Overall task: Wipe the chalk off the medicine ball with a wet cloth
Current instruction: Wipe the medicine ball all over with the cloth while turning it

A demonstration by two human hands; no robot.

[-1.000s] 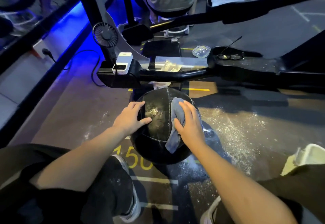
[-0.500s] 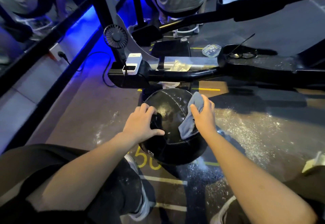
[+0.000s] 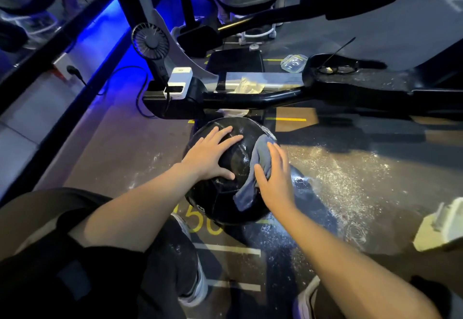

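The medicine ball (image 3: pixel 225 203) sits on the floor (image 3: pixel 112 158). The left hand (image 3: pixel 210 155) holds it steady, fingers spread flat. The right hand (image 3: pixel 274 181) presses the cloth (image 3: pixel 244 197) on its side, fingers straight. This looks like the wiping step. Next, the cloth probably needs a new spot.

dim | blue strip glow upper left | glare on wet floor (image 3: pixel 350 168) | wide-angle edge bending

Flat, splay-fingered left grip (image 3: pixel 209 154); flat, straight-fingered right grip (image 3: pixel 274 178), both palms down.
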